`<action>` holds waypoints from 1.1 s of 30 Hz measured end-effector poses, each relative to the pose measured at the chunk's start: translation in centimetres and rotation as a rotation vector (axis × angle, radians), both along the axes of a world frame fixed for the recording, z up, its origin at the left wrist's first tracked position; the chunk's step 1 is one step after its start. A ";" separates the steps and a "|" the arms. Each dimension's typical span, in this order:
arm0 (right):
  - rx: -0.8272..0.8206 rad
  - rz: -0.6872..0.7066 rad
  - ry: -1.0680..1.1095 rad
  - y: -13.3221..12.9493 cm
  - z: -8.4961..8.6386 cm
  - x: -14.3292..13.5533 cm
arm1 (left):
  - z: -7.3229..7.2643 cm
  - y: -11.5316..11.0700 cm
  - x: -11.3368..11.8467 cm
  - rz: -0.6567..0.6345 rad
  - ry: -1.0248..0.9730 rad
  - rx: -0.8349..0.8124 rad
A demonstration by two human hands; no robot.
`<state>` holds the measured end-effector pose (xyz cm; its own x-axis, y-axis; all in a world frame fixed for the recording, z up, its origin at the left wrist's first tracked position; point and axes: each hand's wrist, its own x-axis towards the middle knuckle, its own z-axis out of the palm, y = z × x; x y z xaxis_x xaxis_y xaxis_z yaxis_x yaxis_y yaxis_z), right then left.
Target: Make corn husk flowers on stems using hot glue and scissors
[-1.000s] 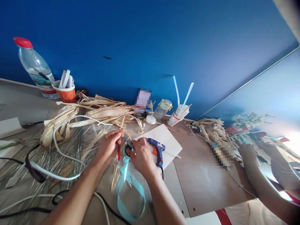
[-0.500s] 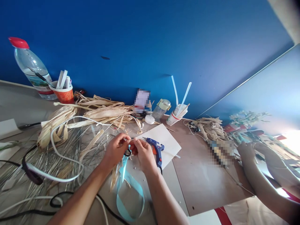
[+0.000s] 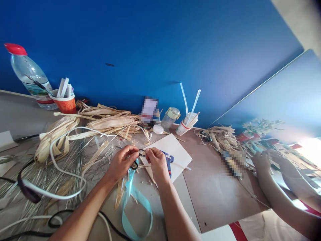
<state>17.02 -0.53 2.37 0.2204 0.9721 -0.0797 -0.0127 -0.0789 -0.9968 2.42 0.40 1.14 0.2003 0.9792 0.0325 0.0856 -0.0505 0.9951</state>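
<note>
My left hand and my right hand face each other over the table, fingertips pinched around a small dark loop between them. Below my left fingers shows a black ring, perhaps a scissor handle. A light blue ribbon hangs from there and curls on the table. Partly behind my right hand lies a blue glue gun on a white sheet.
Dried husks and thin wires cover the left, with white and black cables. Behind stand a bottle, an orange cup, a jar and a cup with glue sticks. Another person's arms are at right.
My hands have moved slightly apart, showing the dark loop between them. My right hand now covers more of the glue gun. The whole view has shifted a little.
</note>
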 end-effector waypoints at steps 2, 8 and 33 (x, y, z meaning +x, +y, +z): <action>0.007 0.005 -0.060 0.0 0.1 0.0 | -0.1 0.3 -0.1 0.006 -0.016 -0.035; 0.028 0.025 -0.288 -0.3 1.0 -0.2 | 0.2 0.4 0.4 -0.108 0.034 -0.102; 0.072 0.252 -0.406 -0.8 0.7 0.0 | 0.5 0.8 -1.2 0.201 0.044 -0.018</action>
